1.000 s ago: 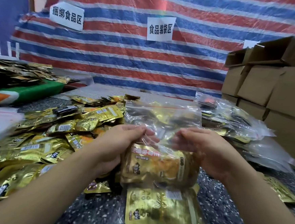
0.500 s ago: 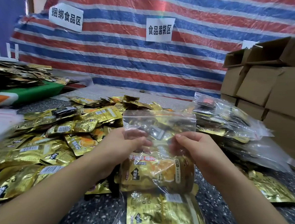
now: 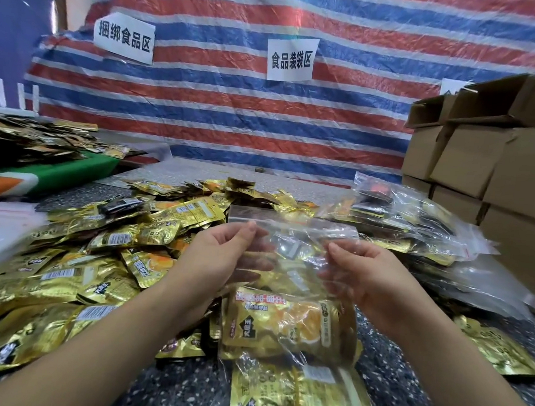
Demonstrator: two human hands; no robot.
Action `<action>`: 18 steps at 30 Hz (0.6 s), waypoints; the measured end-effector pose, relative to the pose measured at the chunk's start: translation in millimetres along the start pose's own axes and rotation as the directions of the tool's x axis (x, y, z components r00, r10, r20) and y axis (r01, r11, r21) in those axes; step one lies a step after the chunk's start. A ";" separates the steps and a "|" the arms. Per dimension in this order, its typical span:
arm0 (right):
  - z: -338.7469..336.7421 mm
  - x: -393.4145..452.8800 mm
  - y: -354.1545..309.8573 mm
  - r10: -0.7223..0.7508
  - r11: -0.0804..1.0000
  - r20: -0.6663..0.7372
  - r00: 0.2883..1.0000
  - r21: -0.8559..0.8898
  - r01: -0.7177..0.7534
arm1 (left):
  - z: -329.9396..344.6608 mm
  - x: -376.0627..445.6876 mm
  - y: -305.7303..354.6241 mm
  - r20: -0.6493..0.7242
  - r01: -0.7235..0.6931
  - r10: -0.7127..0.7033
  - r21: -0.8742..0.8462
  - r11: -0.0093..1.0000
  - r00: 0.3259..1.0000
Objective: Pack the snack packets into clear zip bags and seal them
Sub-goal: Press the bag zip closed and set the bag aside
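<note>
Now both hands hold a clear zip bag [image 3: 290,268] upright over the speckled table [image 3: 181,385]. Left hand [image 3: 220,256] pinches the bag's upper left edge just below the zip strip, thumb in front, fingers behind the plastic. Right hand [image 3: 359,274] pinches the right edge likewise. Gold snack packets [image 3: 285,327] sit low inside the bag, orange print facing fwd. Below it, another bagged packet [image 3: 302,397] lies flat on the table. Loose gold packets [image 3: 101,263] heaped at left; filled zip bags [image 3: 418,227] piled at right, near stacked cardboard boxes [image 3: 499,163].
</note>
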State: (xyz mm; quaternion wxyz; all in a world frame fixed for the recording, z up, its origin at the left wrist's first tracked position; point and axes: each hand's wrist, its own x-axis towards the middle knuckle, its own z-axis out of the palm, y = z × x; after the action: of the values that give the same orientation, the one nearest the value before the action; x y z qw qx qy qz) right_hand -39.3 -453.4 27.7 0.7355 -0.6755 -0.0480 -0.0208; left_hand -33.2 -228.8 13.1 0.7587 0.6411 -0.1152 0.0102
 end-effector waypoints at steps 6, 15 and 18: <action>-3.1 1.3 -0.9 0.048 0.999 -0.005 0.999 0.010 -0.048 | -1.8 1.3 -2.0 0.017 -0.008 0.007 0.066 0.998 1.000; -4.0 2.8 0.7 0.013 0.997 0.035 0.999 0.070 -0.016 | 1.7 0.8 -1.9 0.001 -0.035 0.035 0.070 0.997 0.999; -2.4 0.5 -1.6 -0.042 0.998 0.037 0.998 0.045 0.041 | 3.7 0.4 -2.2 -0.008 -0.045 0.046 0.072 0.996 0.999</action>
State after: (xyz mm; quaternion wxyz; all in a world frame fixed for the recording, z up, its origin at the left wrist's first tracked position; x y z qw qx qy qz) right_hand -38.9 -455.9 29.2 0.7486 -0.6583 -0.0765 -0.0221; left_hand -33.1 -232.9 11.6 0.7354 0.6650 -0.1254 0.0348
